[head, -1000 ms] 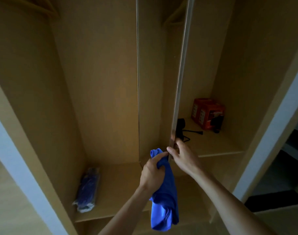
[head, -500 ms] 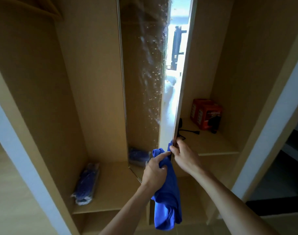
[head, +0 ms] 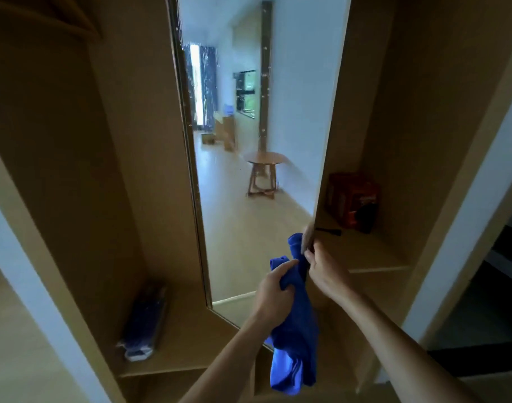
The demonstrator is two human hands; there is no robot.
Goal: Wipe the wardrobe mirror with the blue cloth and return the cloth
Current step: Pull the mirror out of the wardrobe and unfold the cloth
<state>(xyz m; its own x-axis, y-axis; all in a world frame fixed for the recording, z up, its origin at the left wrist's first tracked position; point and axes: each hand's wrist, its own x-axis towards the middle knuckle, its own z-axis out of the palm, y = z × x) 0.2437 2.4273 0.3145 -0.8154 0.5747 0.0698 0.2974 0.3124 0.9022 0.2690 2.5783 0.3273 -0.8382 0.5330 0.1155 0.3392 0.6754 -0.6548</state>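
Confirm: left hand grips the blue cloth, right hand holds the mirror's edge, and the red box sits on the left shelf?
No. The head view shows the red box on the right shelf, not the left. The left hand does grip the blue cloth, and the right hand holds the edge of the mirror.

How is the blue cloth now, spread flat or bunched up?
Bunched: the left hand grips the blue cloth near its top, the rest hanging in folds; the right hand holds the mirror edge.

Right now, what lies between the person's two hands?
The blue cloth, gripped by the left hand; the right hand holds the mirror. The head view shows it.
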